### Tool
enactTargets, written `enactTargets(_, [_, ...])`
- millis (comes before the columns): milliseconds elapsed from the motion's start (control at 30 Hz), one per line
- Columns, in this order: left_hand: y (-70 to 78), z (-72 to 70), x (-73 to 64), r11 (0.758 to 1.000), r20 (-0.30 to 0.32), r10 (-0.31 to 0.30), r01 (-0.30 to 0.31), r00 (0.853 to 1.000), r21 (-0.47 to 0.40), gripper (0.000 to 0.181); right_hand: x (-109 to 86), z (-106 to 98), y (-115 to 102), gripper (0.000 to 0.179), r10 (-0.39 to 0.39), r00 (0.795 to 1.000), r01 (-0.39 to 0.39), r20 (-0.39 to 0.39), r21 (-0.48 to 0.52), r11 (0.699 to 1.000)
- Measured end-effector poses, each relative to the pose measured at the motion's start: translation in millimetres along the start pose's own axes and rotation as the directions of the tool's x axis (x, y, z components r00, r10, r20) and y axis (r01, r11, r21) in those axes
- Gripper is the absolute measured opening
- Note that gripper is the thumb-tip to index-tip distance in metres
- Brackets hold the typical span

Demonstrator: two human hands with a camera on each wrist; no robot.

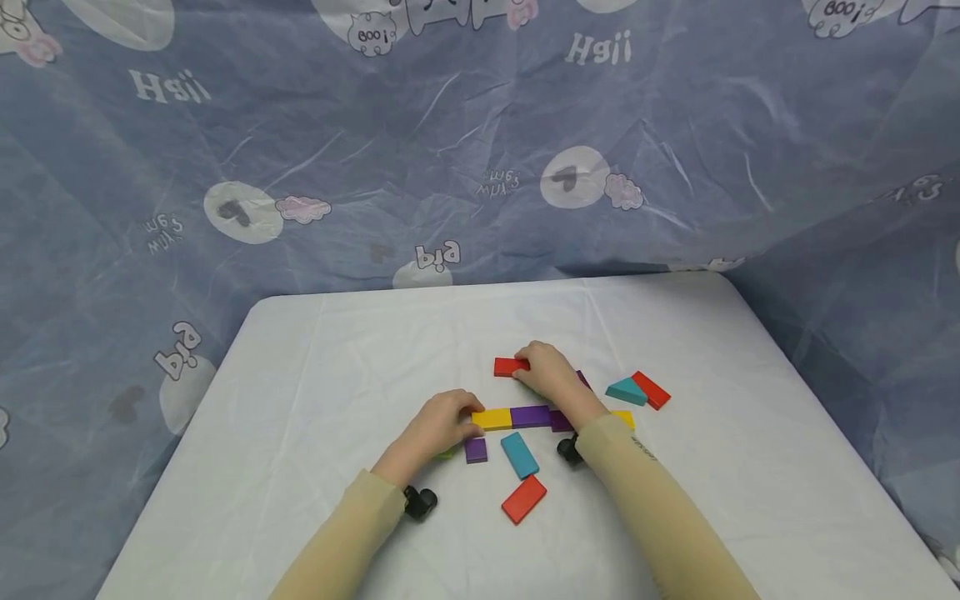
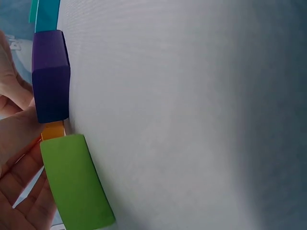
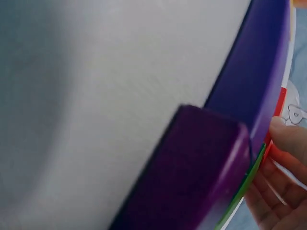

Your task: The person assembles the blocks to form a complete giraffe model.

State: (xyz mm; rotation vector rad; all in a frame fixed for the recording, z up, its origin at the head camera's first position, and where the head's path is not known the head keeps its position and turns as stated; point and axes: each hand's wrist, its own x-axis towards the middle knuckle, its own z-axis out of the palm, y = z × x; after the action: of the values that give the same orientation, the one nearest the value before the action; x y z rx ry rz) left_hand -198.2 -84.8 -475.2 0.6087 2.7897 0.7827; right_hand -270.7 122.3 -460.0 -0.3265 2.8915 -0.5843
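My left hand (image 1: pixel 441 423) pinches the left end of a yellow block (image 1: pixel 492 419) between thumb and fingers. That block heads a row with a purple block (image 1: pixel 530 417), a dark purple block (image 1: pixel 560 421) and, past my right forearm, another yellow block (image 1: pixel 624 418). Behind the row, my right hand (image 1: pixel 551 373) grips the right end of a red block (image 1: pixel 507 367) lying on the table. A green block (image 2: pixel 76 182) and a small purple block (image 2: pixel 50 76) are near my left hand. In the right wrist view, a green edge (image 3: pixel 242 187) shows beside the dark purple block.
In front of the row lie a teal block (image 1: pixel 520 455) and a red block (image 1: pixel 524 499). A teal triangular block (image 1: pixel 627 391) touches another red block (image 1: pixel 652 390) on the right. Part of a dark purple block (image 1: pixel 582 379) shows behind my right wrist. White cloth covers the table (image 1: pixel 360 350).
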Motion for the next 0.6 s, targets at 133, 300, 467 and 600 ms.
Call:
enactTargets(133, [-0.4, -0.1, 0.5, 1.000, 0.001, -0.002, 0.002, 1.000, -0.002, 0.028, -3.4, 4, -6, 0.038, -0.068, 0.998, 0.069, 0.013, -0.041, 0.997])
enactTargets(300, [-1.6, 0.8, 0.7, 1.000, 0.006, -0.014, 0.014, 1.000, -0.010, 0.029, -11.4, 6, -14, 0.036, -0.131, 0.990, 0.134, 0.050, -0.068, 0.989])
enactTargets(467, [-1.9, 1.8, 1.2, 1.000, -0.003, -0.014, 0.014, 1.000, -0.001, 0.028, -21.9, 5, -19, 0.035, -0.143, 0.986, 0.149, 0.085, -0.068, 0.986])
enactTargets(600, [-1.1, 2.6, 1.1, 1.000, -0.019, -0.006, 0.007, 1.000, 0.015, 0.028, -28.7, 5, -20, 0.036, -0.130, 0.987, 0.136, 0.091, -0.064, 0.989])
